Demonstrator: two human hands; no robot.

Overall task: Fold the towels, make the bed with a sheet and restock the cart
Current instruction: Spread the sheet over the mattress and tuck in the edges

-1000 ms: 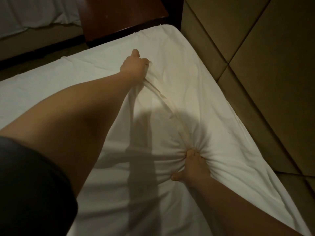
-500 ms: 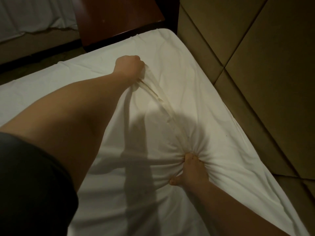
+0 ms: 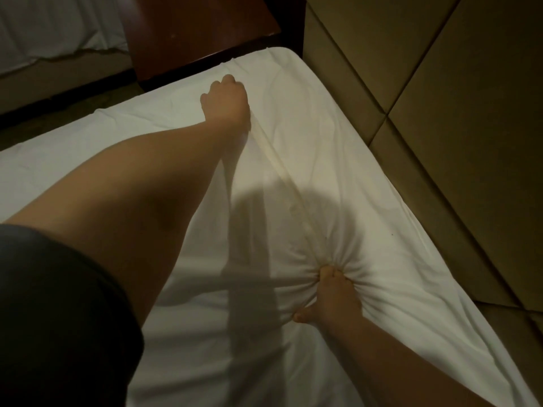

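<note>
Sheet [image 3: 338,160] is white and spread over the bed [image 3: 289,58], right up at the head-end corner beside the padded headboard [image 3: 440,113]. Right hand [image 3: 333,292] has its grip closed on a fat bunch of sheet on the headboard side. Creases fan out from the fist, so it's prob. anchoring that end. Left hand [image 3: 226,98] is at full arm's stretch toward the far corner, fingers curled under. A raised fold runs from it straight down to the right fist, so I read that grip as closed on the sheet too, tho the fingertips are hidden under the hand. Why two fists on one line? Looks like the slack is being gathered btwn them and drawn tight before the edge gets tucked at the corner. Cloth near the corner lies fairly smooth, w/ wrinkles nearer the person. Dark sleeve [image 3: 58,318] fills the lower left. Beyond the bed there's a dark wooden nightstand [image 3: 205,33] and a 2nd bed w/ pale bedding [image 3: 44,33]. Towels and cart aren't in view.
</note>
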